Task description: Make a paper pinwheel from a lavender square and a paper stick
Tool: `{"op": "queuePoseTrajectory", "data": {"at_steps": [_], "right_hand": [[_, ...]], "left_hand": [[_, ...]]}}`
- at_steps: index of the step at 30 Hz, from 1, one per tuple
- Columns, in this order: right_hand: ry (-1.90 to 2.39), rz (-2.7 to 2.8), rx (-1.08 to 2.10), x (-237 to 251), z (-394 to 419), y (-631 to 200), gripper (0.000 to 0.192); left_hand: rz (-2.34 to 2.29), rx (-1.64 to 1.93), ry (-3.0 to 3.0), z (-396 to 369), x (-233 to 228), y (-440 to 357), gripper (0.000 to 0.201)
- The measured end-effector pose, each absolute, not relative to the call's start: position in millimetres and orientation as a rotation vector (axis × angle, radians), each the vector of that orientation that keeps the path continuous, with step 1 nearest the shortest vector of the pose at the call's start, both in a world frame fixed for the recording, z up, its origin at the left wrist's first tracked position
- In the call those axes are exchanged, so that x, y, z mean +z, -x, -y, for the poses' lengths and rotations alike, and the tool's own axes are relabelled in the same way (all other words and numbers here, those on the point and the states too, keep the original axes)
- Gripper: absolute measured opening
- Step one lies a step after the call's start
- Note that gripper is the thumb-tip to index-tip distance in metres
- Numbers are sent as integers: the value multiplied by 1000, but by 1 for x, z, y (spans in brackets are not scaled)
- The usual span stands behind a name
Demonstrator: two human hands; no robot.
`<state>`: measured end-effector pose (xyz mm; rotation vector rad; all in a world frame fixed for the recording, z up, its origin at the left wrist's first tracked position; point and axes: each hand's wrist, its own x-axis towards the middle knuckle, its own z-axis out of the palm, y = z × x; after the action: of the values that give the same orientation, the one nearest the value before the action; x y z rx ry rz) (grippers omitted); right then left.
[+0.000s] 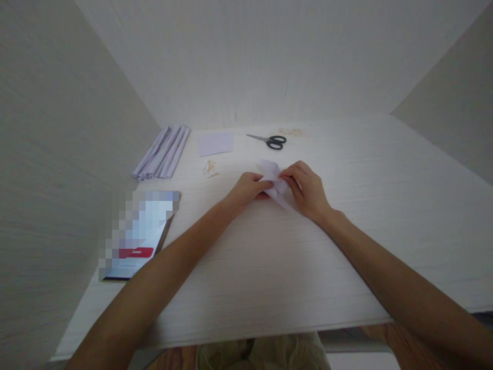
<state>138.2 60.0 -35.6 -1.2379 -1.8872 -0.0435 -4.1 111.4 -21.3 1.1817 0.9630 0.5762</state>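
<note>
1. The left hand (248, 187) pinched a folded pale-lilac paper (271, 169) between thumb and fingers; the right hand (308, 189) pinched its right side with the fingertips.
2. That paper was at the frame's centre, above the white tabletop (239, 277).
3. Black-handled scissors (268, 140) lay at upper centre, a flat paper rectangle (216, 144) to their left.
4. Folded paper strips (165, 152) lay upper left, a tablet (148, 234) below them.

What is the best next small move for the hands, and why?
Perhaps the bare right hand should gently press in the nearest flap of the pale lilac, pointed paper piece: this flap sticks out beside the right fingertips, and the bare left hand holds the piece from the other side.
</note>
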Motion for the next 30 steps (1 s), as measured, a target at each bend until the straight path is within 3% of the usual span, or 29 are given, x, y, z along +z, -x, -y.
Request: {"op": "queuePoseTrajectory", "data": {"at_steps": [30], "right_hand": [[1273,1869,74,-34,-61,-139,17]], "left_hand": [[-1006,527,-1382,-112,-26,4,7]]}}
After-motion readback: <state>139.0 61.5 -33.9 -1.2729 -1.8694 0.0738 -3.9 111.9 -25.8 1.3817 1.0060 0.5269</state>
